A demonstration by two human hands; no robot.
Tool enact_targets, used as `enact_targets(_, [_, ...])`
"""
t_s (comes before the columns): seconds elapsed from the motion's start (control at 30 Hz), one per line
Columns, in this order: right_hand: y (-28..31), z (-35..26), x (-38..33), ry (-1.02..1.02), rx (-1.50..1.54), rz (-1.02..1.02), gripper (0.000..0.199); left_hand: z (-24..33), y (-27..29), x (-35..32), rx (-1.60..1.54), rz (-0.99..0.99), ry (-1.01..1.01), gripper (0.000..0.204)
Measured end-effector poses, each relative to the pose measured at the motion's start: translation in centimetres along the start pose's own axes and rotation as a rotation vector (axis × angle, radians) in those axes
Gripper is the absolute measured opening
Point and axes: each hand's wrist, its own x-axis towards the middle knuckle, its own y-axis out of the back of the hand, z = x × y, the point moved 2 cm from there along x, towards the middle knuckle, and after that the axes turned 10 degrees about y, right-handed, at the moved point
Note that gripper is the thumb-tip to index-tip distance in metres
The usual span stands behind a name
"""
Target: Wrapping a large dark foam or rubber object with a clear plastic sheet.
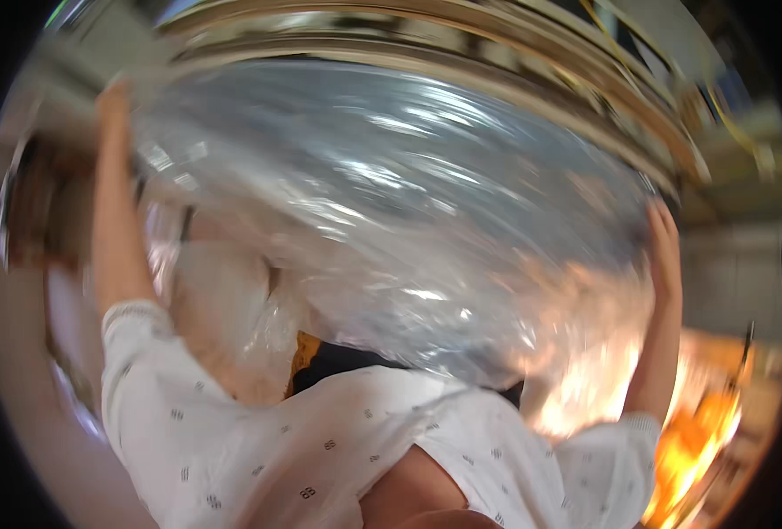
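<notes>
A wide piece of clear, shiny plastic [347, 167], blue-grey in its upper part, stretches across the middle of the view in front of my chest. My left hand [114, 101] is at its far left end; the fingers are smeared by motion, so their grip does not show. At the right end, my right hand [662, 227] is closed on the plastic's edge, with the fingers partly hidden. Both arms are spread wide and reach forward. Crumpled folds of the plastic hang down close to my white patterned shirt. What lies under or inside the plastic cannot be made out.
Long wooden slats [426, 48], perhaps a rack or pallet, run across the far side behind the plastic. Bright orange material [695, 450] lies at the lower right. A dark brown box-like shape [51, 203] stands blurred at the left. Yellow strips hang at the upper right.
</notes>
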Motion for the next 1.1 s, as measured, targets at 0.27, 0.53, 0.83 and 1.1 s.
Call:
enact_targets(0.27, [-5.3,-4.4,-4.1,0.051,0.402,-0.179,0.020,19.5,-12.4,-20.7,-0.089,-0.630,-0.476,0.046])
enact_targets(0.53, [-1.9,-5.4,-6.1,0.561,0.043,-0.116,0.022,27.4,-25.7,-47.7,-0.291,-0.992,-0.879,0.033])
enact_targets(0.83, [13.0,21.7,-24.3,-0.228,-1.101,-0.835,0.024,20.7,-24.7,-38.3,-0.038,-0.590,-0.816,0.018])
enact_targets(1.1, [32.3,33.3,-31.6,-0.571,-1.518,-0.284,0.022,5.6,-7.6,-12.2,0.621,-0.026,-0.720,0.030])
